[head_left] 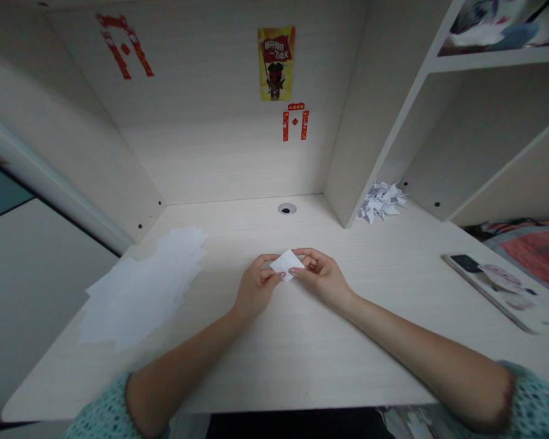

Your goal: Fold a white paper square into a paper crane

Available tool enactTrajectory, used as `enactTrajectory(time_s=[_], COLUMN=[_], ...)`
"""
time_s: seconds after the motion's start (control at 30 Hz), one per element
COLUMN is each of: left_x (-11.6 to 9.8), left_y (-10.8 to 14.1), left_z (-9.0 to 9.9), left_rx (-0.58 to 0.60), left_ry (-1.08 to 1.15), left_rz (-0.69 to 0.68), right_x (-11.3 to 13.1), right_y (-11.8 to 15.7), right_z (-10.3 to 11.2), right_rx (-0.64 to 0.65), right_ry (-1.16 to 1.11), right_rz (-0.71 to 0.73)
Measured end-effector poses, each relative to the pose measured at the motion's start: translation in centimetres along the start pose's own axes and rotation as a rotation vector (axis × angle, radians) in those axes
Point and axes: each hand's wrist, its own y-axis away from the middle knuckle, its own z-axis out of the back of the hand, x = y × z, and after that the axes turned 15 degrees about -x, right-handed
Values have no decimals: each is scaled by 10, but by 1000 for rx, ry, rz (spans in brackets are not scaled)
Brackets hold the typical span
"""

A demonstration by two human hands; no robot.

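Small white paper piece (286, 263) front & centre, corner-up like a diamond, mid-desk, prob. just off the surface tho can't tell for sure. L hand (258, 280) has its left side pinched, thumb low, index up top; R hand (322, 274) matches on the right, thumb across the front face. Both grips v. light, fingertips only, so here's risk no. 1: uneven pull from either side & it could crease off-line or tear, esp. if the sheet's thin. Risk no. 2: fingertips cover the edges, so a misaligned corner might go unseen. Now out to the desk (274, 372): pale, smooth-looking, so a dropped piece could slide. Over left, the white sheets (146, 292) lie fanned & overlapping, nr the L forearm; a careless elbow or sleeve (105, 405) could drag some off the edge. Far right-back, a heap of paper pieces (382, 200) sits loose by the divider (370, 116); a bump or draught might scatter it. Phone (498, 292) lies flat, right side, well apart from the R hand; low risk imo.
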Motion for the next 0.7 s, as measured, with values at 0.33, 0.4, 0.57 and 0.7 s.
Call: enactTrajectory(time_s=[0.33,0.4,0.57,0.7], left_x=[4,3,-2,-2], left_y=[-8,-8,-3,-2], left_z=[8,7,5,5], left_rx=[-49,-73,-119,-157], left_ry=[-60,-88,-181,-166], left_rz=[-31,-73,-147,-263], right_x=[4,6,6,5], right_y=[-10,-10,-5,-4], right_z=[8,7,5,4], right_rx=[165,164,197,111], right_ry=[-10,4,-9,-70], right_rz=[-50,-32,-123,-136])
